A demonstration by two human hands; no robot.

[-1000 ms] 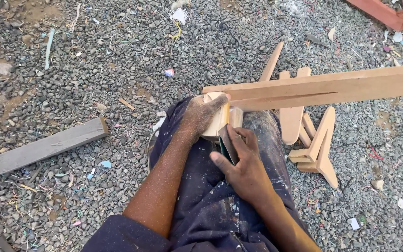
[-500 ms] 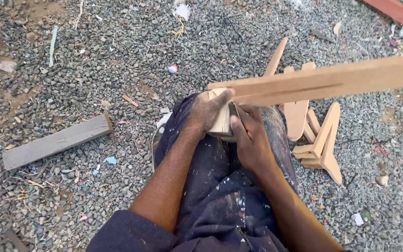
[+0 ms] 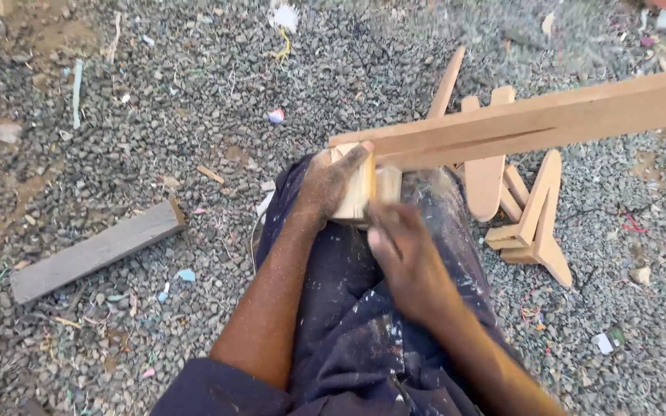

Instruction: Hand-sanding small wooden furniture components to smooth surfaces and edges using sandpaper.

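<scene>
So the person is sitting on gravel [image 3: 156,115] with a small pale wooden block [image 3: 360,192] braced on their knee, right around the middle of the view. The left hand [image 3: 331,181] is clamped around the block from its 9 o'clock side, fingers curled over the top and the thumb pointing up toward 1 o'clock, so that grip is tight on the wood. The right hand [image 3: 406,258] sits at about 5 o'clock from the block, just under it, fingers folded in; it's motion-blurred, so I honestly can't tell whether it's got a tool or a bit of sandpaper in there or just touches the block. A long wooden plank [image 3: 533,119] runs from the block's top edge out toward 2 o'clock, and its near end looks to be resting right against the block. At 3 o'clock from the knee there's a pile of cut wooden pieces [image 3: 522,204] lying on the stones. Way over at 8 o'clock a grey weathered board [image 3: 98,250] lies flat, well apart from everything. The dark blue trousers [image 3: 356,323] are dusty and paint-speckled.
</scene>
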